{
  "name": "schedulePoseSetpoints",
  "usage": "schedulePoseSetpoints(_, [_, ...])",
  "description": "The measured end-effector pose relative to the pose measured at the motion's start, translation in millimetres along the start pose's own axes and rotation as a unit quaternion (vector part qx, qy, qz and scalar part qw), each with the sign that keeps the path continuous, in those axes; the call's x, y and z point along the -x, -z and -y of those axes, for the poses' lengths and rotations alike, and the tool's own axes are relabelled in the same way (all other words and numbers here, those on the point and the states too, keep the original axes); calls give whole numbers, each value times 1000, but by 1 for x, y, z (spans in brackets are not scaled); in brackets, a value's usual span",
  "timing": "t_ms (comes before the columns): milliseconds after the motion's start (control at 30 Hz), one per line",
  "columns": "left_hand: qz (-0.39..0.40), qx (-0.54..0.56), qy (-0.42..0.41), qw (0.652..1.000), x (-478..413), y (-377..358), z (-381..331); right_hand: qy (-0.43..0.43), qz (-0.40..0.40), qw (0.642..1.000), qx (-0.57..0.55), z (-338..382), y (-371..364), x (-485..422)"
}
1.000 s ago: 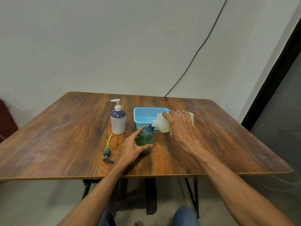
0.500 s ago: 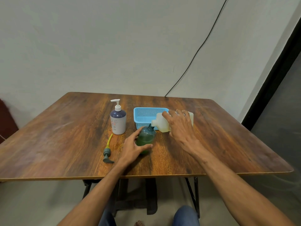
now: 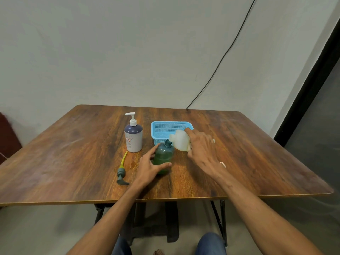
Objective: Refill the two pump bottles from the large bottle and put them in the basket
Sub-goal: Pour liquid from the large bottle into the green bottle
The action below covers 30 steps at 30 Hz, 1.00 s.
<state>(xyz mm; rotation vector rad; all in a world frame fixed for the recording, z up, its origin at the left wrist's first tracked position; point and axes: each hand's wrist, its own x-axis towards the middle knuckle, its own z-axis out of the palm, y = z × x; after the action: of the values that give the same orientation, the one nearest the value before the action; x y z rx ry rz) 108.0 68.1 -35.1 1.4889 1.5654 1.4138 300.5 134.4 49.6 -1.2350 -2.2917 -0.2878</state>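
Observation:
A green pump bottle (image 3: 163, 155) stands open-necked on the wooden table (image 3: 239, 155), and my left hand (image 3: 150, 167) wraps around its lower body. My right hand (image 3: 202, 147) grips the large whitish bottle (image 3: 180, 141), which lies tilted with its mouth just above and right of the green bottle's neck. The green bottle's pump head (image 3: 121, 172) with its yellow tube lies on the table to the left. A white and purple pump bottle (image 3: 133, 138) stands upright further back, pump fitted. Behind both sits the blue basket (image 3: 165, 128), holding nothing that I can see.
A black cable (image 3: 220, 59) runs down the wall to the table's far edge. A dark door frame (image 3: 312, 74) stands at the right. My knees (image 3: 209, 243) show below the table's near edge.
The large bottle has tipped back slightly, so its mouth has lifted a little off the green bottle's neck. My left hand has stayed on the green bottle.

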Motion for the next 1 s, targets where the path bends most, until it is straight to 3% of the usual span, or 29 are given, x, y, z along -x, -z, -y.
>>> schedulePoseSetpoints(167, [-11, 14, 5, 1000, 2, 1, 1, -90, 1, 987, -136, 0, -10, 4])
schedulePoseSetpoints(433, [-46, 19, 4, 999, 7, -1, -1, -221, -6, 915, -338, -5, -26, 20])
schedulePoseSetpoints(700, [-42, 1, 8, 999, 7, -1, 0, -257, -51, 860, -438, -8, -36, 35])
schedulePoseSetpoints(1000, [-31, 8, 36, 999, 11, 1, -5, -254, -34, 846, -468, -8, -36, 46])
